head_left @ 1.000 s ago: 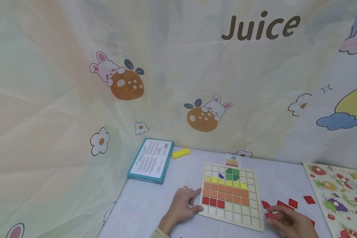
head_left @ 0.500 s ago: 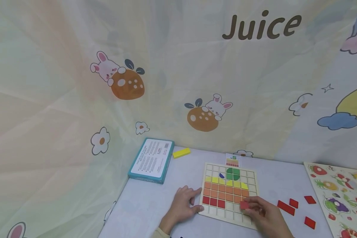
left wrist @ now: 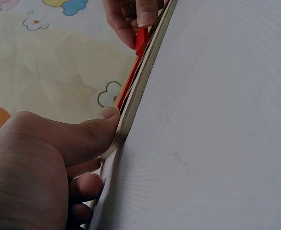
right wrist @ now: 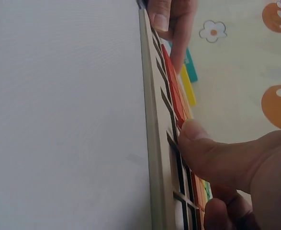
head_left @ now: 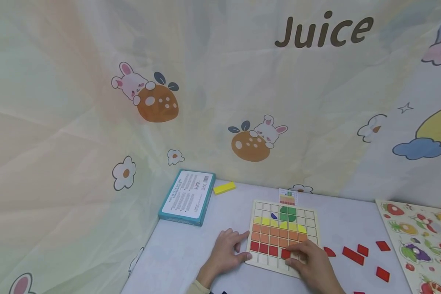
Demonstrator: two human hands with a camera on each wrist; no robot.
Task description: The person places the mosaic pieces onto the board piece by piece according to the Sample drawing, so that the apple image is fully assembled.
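Note:
A wooden grid board [head_left: 270,264] lies on the table in the head view, with rows of yellow, orange and red tiles plus a green shape and a small blue piece. My right hand [head_left: 312,261] pinches a red square tile [head_left: 286,253] between thumb and fingers, at the row of red tiles [head_left: 263,248], just right of the last one. In the left wrist view that tile [left wrist: 141,40] is tilted against the board. My left hand [head_left: 226,251] touches the board's left side, index finger and thumb extended, other fingers bent.
Loose red pieces [head_left: 353,255] lie right of the board. A small pattern card [head_left: 288,197] stands behind it. The teal box [head_left: 186,197] and a yellow block [head_left: 224,188] are at back left. A fruit-picture board [head_left: 419,245] lies far right.
My right hand has carried the red square tile from the loose pieces on the right, leftward over the board to the red row. My left hand has stayed put.

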